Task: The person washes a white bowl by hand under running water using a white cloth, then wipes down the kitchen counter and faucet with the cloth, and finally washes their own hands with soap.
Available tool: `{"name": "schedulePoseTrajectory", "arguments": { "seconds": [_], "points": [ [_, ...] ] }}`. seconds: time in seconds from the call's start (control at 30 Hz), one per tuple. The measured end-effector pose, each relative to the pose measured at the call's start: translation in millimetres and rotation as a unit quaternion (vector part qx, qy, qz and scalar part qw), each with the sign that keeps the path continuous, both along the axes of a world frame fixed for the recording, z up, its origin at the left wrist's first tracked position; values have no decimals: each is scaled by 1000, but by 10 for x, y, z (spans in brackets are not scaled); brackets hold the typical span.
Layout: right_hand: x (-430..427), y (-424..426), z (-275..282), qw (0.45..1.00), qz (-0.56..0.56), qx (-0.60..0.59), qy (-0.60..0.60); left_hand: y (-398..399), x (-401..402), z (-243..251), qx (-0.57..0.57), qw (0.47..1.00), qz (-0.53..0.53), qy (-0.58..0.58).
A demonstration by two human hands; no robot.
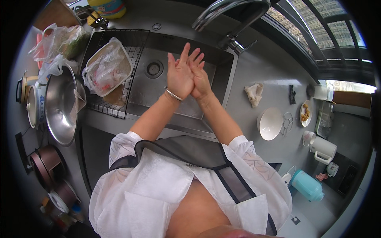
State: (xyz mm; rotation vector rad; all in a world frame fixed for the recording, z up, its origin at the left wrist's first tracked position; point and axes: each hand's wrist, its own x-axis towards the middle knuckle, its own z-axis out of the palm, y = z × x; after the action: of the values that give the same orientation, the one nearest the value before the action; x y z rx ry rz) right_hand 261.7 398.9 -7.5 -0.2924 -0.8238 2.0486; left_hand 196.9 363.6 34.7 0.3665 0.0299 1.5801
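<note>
My left hand (181, 76), with a silver bangle (173, 94) at the wrist, is held palm up over the stainless steel sink (187, 114). Its fingers are spread and hold nothing. Against it rests my right hand (201, 78), palm to palm along the edge, its fingers extended and partly overlapping the left ones. Neither hand grips an object. Beneath them lies the basin with its round drain (154, 69), to the left of the hands. A chrome faucet (230, 41) arches above at the back right; no water is seen running from it.
On a black wire rack (131, 86) over the sink's left side sits a white tub (131, 67) with a plastic bag (110, 70). A steel bowl (59, 110) stands left. Right are a crumpled cloth (254, 93), a white bowl (270, 123) and a plate of small brown food (306, 102).
</note>
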Motion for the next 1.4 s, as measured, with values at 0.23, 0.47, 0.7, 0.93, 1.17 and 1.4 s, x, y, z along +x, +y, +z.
{"name": "schedulePoseTrajectory", "arguments": {
  "seconds": [0.23,0.47,0.7,0.93,1.17,1.4],
  "points": [
    [236,201,-120,988,-26,78,-133,202,175,-141,201,691,341,605],
    [1396,1419,560,588,-618,222,-472,461,-156,93,-196,945,98,242],
    [1695,1934,690,484,-546,276,-625,591,-70,341,-258,964,66,13],
    [1675,1826,593,500,-601,264,-564,735,-89,288,-255,960,93,65],
    [1588,1684,551,522,-606,240,-550,766,-160,223,-279,948,126,84],
    [792,698,470,810,-501,130,-275,888,-370,-403,-213,954,92,188]
  ]
}}
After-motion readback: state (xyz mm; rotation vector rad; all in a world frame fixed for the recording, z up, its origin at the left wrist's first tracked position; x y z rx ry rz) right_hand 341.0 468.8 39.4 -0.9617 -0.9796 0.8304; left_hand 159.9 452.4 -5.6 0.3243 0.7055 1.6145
